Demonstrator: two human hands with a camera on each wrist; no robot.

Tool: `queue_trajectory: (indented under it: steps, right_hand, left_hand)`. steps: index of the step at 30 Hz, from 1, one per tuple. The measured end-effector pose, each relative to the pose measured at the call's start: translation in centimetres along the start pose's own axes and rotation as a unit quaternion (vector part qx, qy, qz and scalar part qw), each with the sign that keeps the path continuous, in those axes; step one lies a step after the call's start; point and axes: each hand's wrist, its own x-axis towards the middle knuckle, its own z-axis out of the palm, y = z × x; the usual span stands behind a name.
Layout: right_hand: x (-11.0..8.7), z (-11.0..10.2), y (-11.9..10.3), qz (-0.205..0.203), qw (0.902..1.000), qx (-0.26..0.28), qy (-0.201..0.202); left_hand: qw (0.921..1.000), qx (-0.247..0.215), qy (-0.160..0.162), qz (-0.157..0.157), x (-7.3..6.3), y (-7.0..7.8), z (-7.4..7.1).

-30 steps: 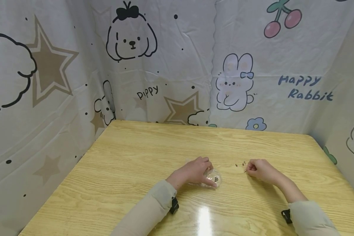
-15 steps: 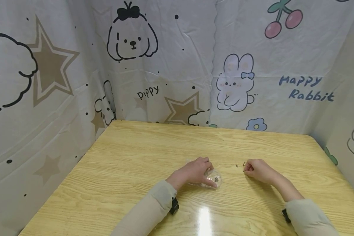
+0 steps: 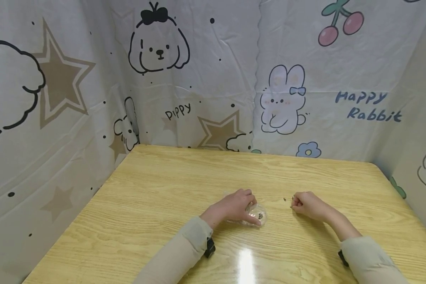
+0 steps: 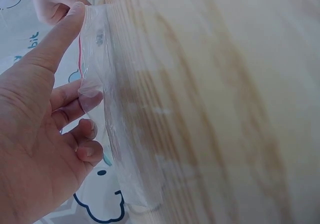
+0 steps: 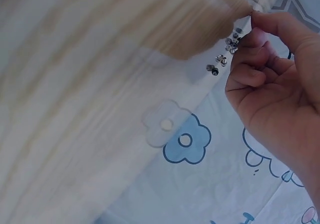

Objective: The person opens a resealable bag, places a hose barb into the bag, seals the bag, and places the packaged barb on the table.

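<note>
While the left hand [image 3: 234, 206] holds a clear bag [image 3: 255, 212], the right hand [image 3: 311, 206] to its right tightly pinches seemingly one bead [image 3: 291, 207] near loose beads [image 5: 231, 44], likely light, slippery, best nipped side-on.

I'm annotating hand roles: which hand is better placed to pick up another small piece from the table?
Likely the right hand: it is close beside the small shiny pieces. The left hand sits farther away, occupied holding the clear plastic bag.
</note>
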Motion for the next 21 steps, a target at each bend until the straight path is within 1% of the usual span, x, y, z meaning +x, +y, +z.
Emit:
queue_trajectory:
  steps: [7,14,21]
  right_hand:
    - [0.3,0.5,-0.7,-0.018,0.9997,0.009,0.012]
    - [0.9,1.1,-2.0,-0.044,0.9985,0.031,-0.005]
    - [1.5,1.7,-3.9,-0.065,0.9963,0.051,-0.023]
  left_hand:
    - [1.0,-0.003,0.0,0.0,-0.1,0.0,0.0]
    - [1.0,-0.004,0.002,-0.003,0.1,-0.1,0.1]
    - [0.9999,-0.013,0.003,-0.005,0.2,-0.1,0.0]
